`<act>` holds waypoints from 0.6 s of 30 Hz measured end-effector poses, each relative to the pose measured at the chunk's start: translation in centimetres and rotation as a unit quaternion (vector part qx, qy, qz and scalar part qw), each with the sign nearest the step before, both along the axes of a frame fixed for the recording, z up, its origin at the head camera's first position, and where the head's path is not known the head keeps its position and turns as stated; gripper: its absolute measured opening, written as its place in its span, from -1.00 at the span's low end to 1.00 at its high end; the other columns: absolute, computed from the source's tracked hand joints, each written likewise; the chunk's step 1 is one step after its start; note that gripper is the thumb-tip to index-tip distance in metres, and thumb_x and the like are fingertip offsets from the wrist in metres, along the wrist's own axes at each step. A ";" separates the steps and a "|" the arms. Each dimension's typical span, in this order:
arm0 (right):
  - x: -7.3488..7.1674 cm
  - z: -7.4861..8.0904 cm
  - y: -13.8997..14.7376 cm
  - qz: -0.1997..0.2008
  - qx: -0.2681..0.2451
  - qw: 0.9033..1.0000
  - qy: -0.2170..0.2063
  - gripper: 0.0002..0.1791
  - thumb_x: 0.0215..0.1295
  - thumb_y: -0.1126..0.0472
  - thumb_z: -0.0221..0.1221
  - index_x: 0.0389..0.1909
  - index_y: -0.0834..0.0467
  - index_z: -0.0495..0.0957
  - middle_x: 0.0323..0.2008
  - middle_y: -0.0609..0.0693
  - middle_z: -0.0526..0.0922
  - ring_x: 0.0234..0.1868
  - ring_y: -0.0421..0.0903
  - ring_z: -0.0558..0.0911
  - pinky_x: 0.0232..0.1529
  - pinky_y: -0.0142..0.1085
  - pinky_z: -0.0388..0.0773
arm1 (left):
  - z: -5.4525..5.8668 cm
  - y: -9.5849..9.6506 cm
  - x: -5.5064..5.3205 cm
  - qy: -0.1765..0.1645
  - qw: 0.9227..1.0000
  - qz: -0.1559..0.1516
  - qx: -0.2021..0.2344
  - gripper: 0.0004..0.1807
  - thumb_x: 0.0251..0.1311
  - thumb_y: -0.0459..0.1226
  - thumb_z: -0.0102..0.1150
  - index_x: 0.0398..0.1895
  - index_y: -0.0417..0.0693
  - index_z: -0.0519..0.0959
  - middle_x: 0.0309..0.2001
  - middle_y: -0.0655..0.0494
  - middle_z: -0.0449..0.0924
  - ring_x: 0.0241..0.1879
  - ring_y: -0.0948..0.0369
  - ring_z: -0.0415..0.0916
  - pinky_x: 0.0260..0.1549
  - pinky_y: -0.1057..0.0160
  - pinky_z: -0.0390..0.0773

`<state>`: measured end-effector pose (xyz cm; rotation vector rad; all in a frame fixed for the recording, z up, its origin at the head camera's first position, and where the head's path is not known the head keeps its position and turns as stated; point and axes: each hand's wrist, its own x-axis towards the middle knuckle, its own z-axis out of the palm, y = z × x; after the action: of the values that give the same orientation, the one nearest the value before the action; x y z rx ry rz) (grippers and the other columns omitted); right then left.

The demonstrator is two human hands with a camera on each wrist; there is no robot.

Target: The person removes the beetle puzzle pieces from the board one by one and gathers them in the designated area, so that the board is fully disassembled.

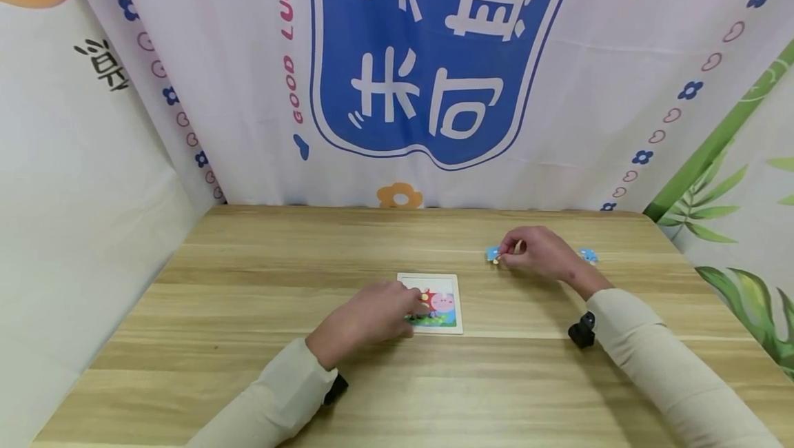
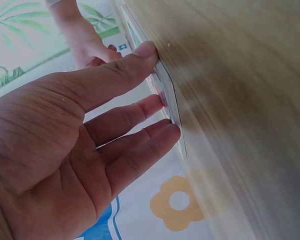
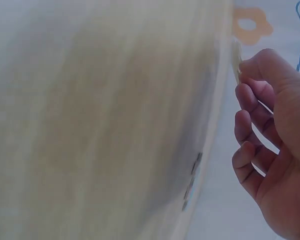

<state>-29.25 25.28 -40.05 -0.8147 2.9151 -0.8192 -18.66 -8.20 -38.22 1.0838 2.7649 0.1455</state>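
Observation:
A square picture puzzle in a white-rimmed tray [image 1: 460, 310] lies flat at the middle of the table, with a pink pig in red on it. My left hand [image 1: 377, 311] lies over its left side. In the left wrist view, the thumb and the fairly straight fingers of that hand rest on the tray's surface and edge, without gripping it. Further right, my right hand [image 1: 535, 252] pinches a small blue puzzle piece [image 1: 493, 253] between thumb and forefinger. The right wrist view shows this piece [image 3: 236, 61] edge-on, just off the table.
Another blue puzzle piece [image 1: 588, 255] lies on the table beyond the right wrist. The wooden table [image 1: 260, 269] ends at a printed white curtain [image 1: 248, 89] behind. Black wrist cameras sit under both sleeves.

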 end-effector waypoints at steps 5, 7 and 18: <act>-0.3 -0.3 0.6 -0.005 0.000 1.000 -0.011 -0.95 0.30 0.21 0.40 -0.30 0.08 0.71 -0.35 -0.15 0.67 -0.31 -0.11 0.60 -0.22 -0.16 0.54 | 0.1 0.0 0.1 -0.004 1.000 0.003 0.001 -0.48 0.20 -0.18 0.51 0.26 0.11 0.68 0.17 0.16 0.62 0.06 0.15 0.60 0.01 0.18 0.58; -0.5 -0.4 0.8 -0.004 0.004 1.000 -0.015 -0.94 0.30 0.20 0.40 -0.30 0.09 0.71 -0.33 -0.14 0.68 -0.30 -0.11 0.61 -0.20 -0.14 0.54 | 0.2 0.0 0.1 -0.006 1.000 0.005 0.002 -0.48 0.19 -0.17 0.52 0.26 0.10 0.67 0.15 0.17 0.63 0.04 0.16 0.60 0.01 0.18 0.58; -0.8 -0.8 1.0 0.003 0.040 0.999 -0.007 -0.94 0.30 0.25 0.40 -0.30 0.03 0.71 -0.34 -0.17 0.68 -0.31 -0.13 0.60 -0.16 -0.09 0.53 | 0.1 -0.1 0.0 -0.011 1.000 0.001 0.008 -0.47 0.19 -0.18 0.52 0.26 0.07 0.67 -0.01 0.22 0.62 -0.10 0.24 0.57 -0.05 0.22 0.58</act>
<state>-30.06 26.25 -40.88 -0.8078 2.9101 -0.7012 -18.65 -8.26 -38.10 1.0776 2.7504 0.1781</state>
